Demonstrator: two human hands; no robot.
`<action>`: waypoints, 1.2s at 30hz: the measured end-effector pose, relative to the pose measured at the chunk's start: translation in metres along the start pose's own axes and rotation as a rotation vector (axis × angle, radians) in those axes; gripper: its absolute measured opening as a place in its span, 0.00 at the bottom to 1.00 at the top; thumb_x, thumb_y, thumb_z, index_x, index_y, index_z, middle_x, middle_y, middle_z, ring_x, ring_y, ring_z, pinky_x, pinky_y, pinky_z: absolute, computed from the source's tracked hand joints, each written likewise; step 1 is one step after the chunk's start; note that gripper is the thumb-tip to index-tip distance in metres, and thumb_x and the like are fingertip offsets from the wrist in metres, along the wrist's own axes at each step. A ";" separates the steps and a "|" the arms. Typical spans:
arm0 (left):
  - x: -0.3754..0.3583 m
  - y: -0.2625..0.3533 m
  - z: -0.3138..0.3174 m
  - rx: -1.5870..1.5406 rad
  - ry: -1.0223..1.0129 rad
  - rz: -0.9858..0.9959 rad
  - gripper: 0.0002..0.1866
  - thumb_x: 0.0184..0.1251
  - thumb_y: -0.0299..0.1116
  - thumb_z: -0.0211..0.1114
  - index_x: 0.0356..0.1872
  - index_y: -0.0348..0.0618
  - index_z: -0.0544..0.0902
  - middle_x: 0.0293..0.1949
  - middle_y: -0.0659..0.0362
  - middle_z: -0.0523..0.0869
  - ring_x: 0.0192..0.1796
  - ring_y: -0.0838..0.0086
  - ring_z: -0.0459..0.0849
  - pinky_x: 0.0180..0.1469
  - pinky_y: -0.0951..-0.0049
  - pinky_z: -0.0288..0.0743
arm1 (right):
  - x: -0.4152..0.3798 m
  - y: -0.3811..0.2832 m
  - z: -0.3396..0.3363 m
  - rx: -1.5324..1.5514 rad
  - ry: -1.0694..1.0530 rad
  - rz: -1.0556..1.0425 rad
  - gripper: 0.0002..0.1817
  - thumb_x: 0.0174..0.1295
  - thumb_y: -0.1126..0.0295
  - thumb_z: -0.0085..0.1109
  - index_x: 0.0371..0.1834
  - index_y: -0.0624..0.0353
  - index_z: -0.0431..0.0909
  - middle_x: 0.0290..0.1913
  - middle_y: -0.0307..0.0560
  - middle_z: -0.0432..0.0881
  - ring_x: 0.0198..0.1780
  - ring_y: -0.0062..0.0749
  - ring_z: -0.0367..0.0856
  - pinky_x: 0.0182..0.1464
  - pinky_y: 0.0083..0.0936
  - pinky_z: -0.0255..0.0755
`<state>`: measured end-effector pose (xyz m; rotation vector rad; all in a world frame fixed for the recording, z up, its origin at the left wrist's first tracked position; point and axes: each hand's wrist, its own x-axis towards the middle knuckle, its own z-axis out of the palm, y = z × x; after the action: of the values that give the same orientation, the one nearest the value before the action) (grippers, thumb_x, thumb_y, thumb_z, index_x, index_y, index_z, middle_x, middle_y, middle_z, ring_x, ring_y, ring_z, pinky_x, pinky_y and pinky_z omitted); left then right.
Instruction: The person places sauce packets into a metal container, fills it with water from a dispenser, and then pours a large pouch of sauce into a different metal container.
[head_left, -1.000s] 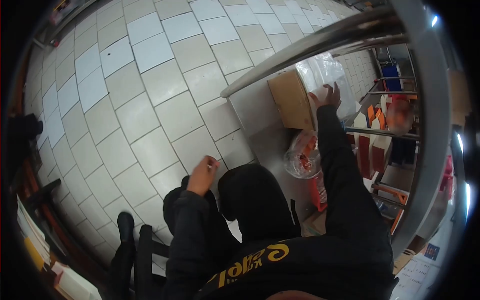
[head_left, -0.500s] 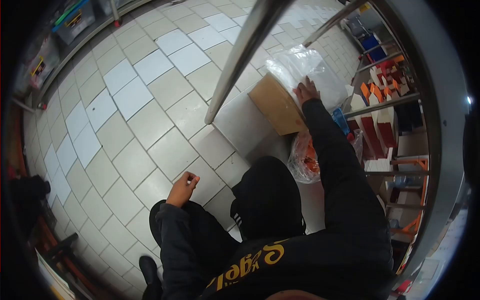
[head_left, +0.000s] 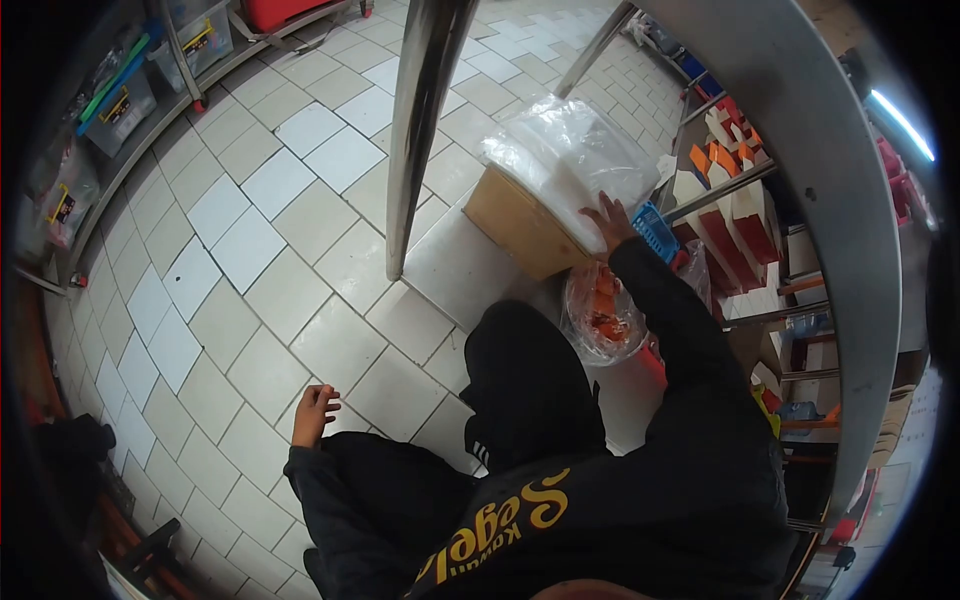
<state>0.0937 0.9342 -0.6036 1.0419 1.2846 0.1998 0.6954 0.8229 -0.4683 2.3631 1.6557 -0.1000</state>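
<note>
My right hand (head_left: pixel 608 222) lies with spread fingers on the near edge of a stack of clear plastic bags (head_left: pixel 570 150). Under and beside the bags is a brown cardboard box (head_left: pixel 520 222), resting on a low metal shelf (head_left: pixel 450 265). A clear bag with orange contents (head_left: pixel 605 310) sits close to my right forearm, and a blue plastic basket (head_left: pixel 655 232) is just past my wrist. Away to the left, my left hand (head_left: pixel 317 413) hovers above the floor beside my knee, its fingers loosely bent and nothing visible in them.
A metal table leg (head_left: pixel 420 140) rises in front of the shelf, and the tabletop edge (head_left: pixel 815 150) curves along the right. Red and white folded boxes (head_left: pixel 735 225) fill a rack there. Plastic bins (head_left: pixel 120 110) stand on a shelf at the upper left, across the tiled floor.
My right hand has shifted to the bags' near edge, its fingers more spread. My left hand has moved left and its fingers have loosened. The view has turned a little, showing more of the table's edge.
</note>
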 end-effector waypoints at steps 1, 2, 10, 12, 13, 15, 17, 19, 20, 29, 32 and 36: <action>-0.002 -0.001 0.000 -0.034 0.031 0.011 0.17 0.68 0.48 0.54 0.45 0.44 0.73 0.42 0.59 0.82 0.40 0.73 0.81 0.40 0.72 0.73 | 0.005 0.002 -0.001 0.008 -0.023 0.007 0.52 0.38 0.64 0.74 0.67 0.29 0.51 0.74 0.52 0.37 0.71 0.67 0.39 0.64 0.56 0.57; -0.005 0.003 0.002 -0.033 0.027 0.009 0.17 0.68 0.48 0.54 0.45 0.44 0.73 0.42 0.59 0.82 0.40 0.73 0.81 0.40 0.72 0.73 | 0.006 0.000 -0.005 0.013 -0.048 0.014 0.50 0.38 0.65 0.74 0.66 0.30 0.52 0.73 0.53 0.38 0.71 0.68 0.39 0.64 0.54 0.59; -0.004 0.002 0.000 0.030 -0.013 -0.011 0.16 0.69 0.46 0.53 0.44 0.44 0.73 0.43 0.59 0.82 0.41 0.72 0.81 0.42 0.70 0.73 | 0.006 -0.016 0.008 -0.041 0.140 0.102 0.41 0.40 0.67 0.70 0.60 0.34 0.60 0.71 0.55 0.45 0.69 0.66 0.47 0.57 0.49 0.69; -0.003 0.000 -0.002 -0.004 -0.010 0.018 0.18 0.68 0.48 0.54 0.45 0.44 0.73 0.43 0.59 0.82 0.41 0.72 0.81 0.41 0.69 0.73 | 0.008 -0.010 0.002 -0.033 0.132 0.090 0.39 0.40 0.67 0.70 0.59 0.35 0.62 0.71 0.56 0.47 0.69 0.65 0.48 0.56 0.49 0.70; -0.002 -0.001 -0.004 0.018 -0.016 0.019 0.20 0.67 0.50 0.55 0.45 0.44 0.72 0.43 0.58 0.82 0.41 0.71 0.82 0.41 0.69 0.73 | 0.012 -0.006 -0.003 -0.046 0.145 0.059 0.37 0.41 0.67 0.69 0.58 0.37 0.64 0.68 0.55 0.53 0.68 0.62 0.52 0.56 0.48 0.70; 0.000 -0.005 -0.006 0.031 -0.024 0.007 0.20 0.67 0.51 0.55 0.45 0.43 0.72 0.43 0.58 0.82 0.41 0.71 0.82 0.41 0.69 0.73 | 0.025 0.014 -0.009 -0.060 0.159 0.031 0.34 0.41 0.67 0.68 0.56 0.38 0.66 0.65 0.55 0.59 0.66 0.59 0.56 0.56 0.48 0.70; 0.001 -0.008 -0.010 0.045 -0.032 -0.006 0.21 0.66 0.52 0.55 0.45 0.43 0.72 0.43 0.58 0.82 0.41 0.71 0.82 0.41 0.68 0.74 | 0.042 0.052 -0.019 0.043 0.406 -0.251 0.30 0.38 0.68 0.67 0.49 0.41 0.69 0.54 0.53 0.69 0.59 0.54 0.67 0.58 0.39 0.68; 0.000 -0.011 -0.013 0.025 -0.023 -0.025 0.21 0.66 0.52 0.55 0.46 0.43 0.72 0.43 0.57 0.82 0.41 0.70 0.82 0.41 0.69 0.74 | 0.057 0.075 -0.053 0.171 0.233 -0.208 0.31 0.36 0.70 0.65 0.51 0.42 0.71 0.51 0.50 0.74 0.56 0.46 0.72 0.59 0.33 0.69; -0.001 -0.011 -0.013 0.022 -0.022 -0.026 0.21 0.66 0.52 0.55 0.46 0.43 0.72 0.43 0.57 0.82 0.41 0.70 0.82 0.41 0.69 0.74 | 0.057 0.075 -0.073 0.169 0.232 -0.211 0.31 0.36 0.70 0.65 0.51 0.42 0.71 0.51 0.50 0.74 0.56 0.46 0.72 0.59 0.33 0.69; 0.027 -0.028 0.013 0.291 0.155 0.337 0.11 0.66 0.36 0.58 0.41 0.39 0.75 0.38 0.57 0.83 0.35 0.72 0.83 0.38 0.74 0.76 | 0.069 0.089 -0.098 0.346 0.073 -0.035 0.30 0.37 0.70 0.63 0.51 0.42 0.76 0.52 0.46 0.77 0.56 0.39 0.75 0.62 0.30 0.66; 0.037 0.076 0.131 0.169 -0.147 0.581 0.07 0.67 0.29 0.56 0.40 0.36 0.75 0.37 0.52 0.81 0.39 0.67 0.83 0.41 0.73 0.76 | 0.067 0.096 -0.085 0.362 0.131 -0.197 0.30 0.37 0.72 0.64 0.50 0.43 0.77 0.53 0.46 0.77 0.59 0.39 0.73 0.64 0.29 0.64; 0.091 0.149 0.271 0.255 -0.307 0.991 0.16 0.64 0.35 0.62 0.48 0.38 0.73 0.43 0.52 0.80 0.47 0.66 0.81 0.49 0.70 0.76 | 0.062 0.101 -0.080 0.408 0.162 -0.177 0.29 0.37 0.75 0.63 0.51 0.47 0.78 0.57 0.48 0.75 0.63 0.39 0.69 0.65 0.29 0.61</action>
<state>0.4153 0.9350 -0.5794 1.7941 0.4346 0.6051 0.8037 0.8667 -0.3862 2.5596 2.0916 -0.3153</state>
